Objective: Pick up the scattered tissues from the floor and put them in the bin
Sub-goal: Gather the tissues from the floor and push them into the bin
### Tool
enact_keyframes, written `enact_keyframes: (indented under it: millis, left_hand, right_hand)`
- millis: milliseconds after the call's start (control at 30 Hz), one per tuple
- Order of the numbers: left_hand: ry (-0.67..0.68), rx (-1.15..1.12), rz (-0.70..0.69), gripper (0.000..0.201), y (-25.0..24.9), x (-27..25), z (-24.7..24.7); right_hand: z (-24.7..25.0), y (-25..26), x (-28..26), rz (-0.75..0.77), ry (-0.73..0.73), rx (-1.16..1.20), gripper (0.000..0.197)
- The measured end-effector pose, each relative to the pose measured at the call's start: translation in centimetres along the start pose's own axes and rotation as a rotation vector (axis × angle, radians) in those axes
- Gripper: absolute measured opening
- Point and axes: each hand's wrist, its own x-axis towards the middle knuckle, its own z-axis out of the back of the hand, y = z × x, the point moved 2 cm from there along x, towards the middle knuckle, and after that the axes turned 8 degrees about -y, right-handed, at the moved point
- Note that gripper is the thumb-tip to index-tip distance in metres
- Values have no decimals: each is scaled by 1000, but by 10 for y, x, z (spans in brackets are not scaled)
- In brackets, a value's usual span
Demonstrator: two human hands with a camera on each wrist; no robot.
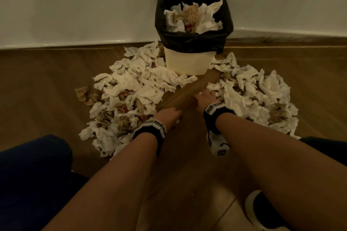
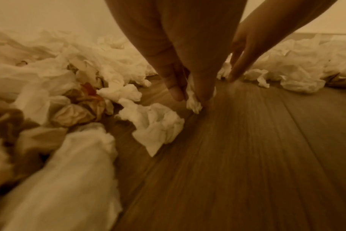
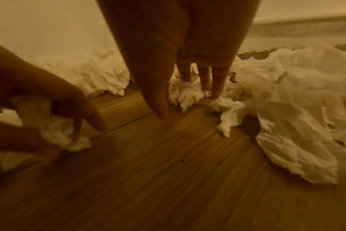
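Your left hand (image 1: 171, 115) is low over the wooden floor (image 1: 187, 155), fingers curled around a small white tissue (image 2: 192, 101) pinched between thumb and fingers. A heap of crumpled tissues (image 1: 127, 99) lies just to the left of that grip. Your right hand (image 1: 205, 95) reaches down with fingers extended, fingertips (image 3: 215, 92) touching a tissue wad (image 3: 185, 95) at the near edge of a second heap (image 1: 259, 97), which spreads to the right of that hand. The bin (image 1: 187, 62), black-lined and already holding tissues, stands beyond both hands against the wall (image 1: 75, 5), between the two heaps.
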Motion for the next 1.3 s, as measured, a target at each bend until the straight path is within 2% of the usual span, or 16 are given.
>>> enact_keyframes:
  millis: [100, 200, 267, 367, 433, 500, 567, 667, 733, 833, 933, 1000, 1133, 1200, 1300]
  left_hand:
    - [-16, 105, -36, 29, -5, 8, 1]
    - [-79, 52, 39, 21, -11, 10, 7]
    - [-104, -28, 53, 26, -15, 12, 12]
    - [-205, -185, 140, 29, -13, 9, 23]
    - [-310, -318, 211, 24, -12, 5, 35]
    - [-392, -368, 227, 21, -15, 0, 52]
    - [-445, -368, 197, 20, -20, -6, 75]
    - [-487, -325, 148, 17, -29, -13, 120]
    - [-545, -357, 129, 12, -37, -19, 156]
    - [-667, -383, 128, 7, -46, -28, 210]
    - [-768, -286, 100, 18, -52, -32, 259]
    - [-778, -231, 95, 24, -53, -32, 288]
    - [-851, -158, 62, 32, -53, -23, 330]
    - [-826, -161, 96, 36, -51, -11, 331]
    - [-683, -124, 177, 37, -43, 11, 307]
  right_hand:
    - [-10, 1, -1, -20, -26, -25, 45]
    - [-14, 6, -5, 33, -49, 41, 30]
    - [-9, 6, -9, 28, -54, 131, 26]
    - [5, -3, -17, -61, -76, 356, 23]
    - [16, -13, -26, -158, -121, 611, 19]
    - [32, -21, -38, -219, -217, 807, 13]
    - [52, -29, -48, -231, -294, 884, 18]
    - [89, -35, -63, -178, -390, 847, 2]
    - [116, -36, -70, -145, -472, 826, 17]
    - [163, -33, -78, -83, -600, 800, 26]
    - [217, -30, -80, 1, -716, 688, 26]
    - [255, -26, -80, 41, -785, 633, 21]
    - [309, -19, -73, 94, -846, 695, 11]
    - [312, -15, -67, 95, -856, 664, 14]
    - [291, -5, -53, 90, -790, 578, 20]
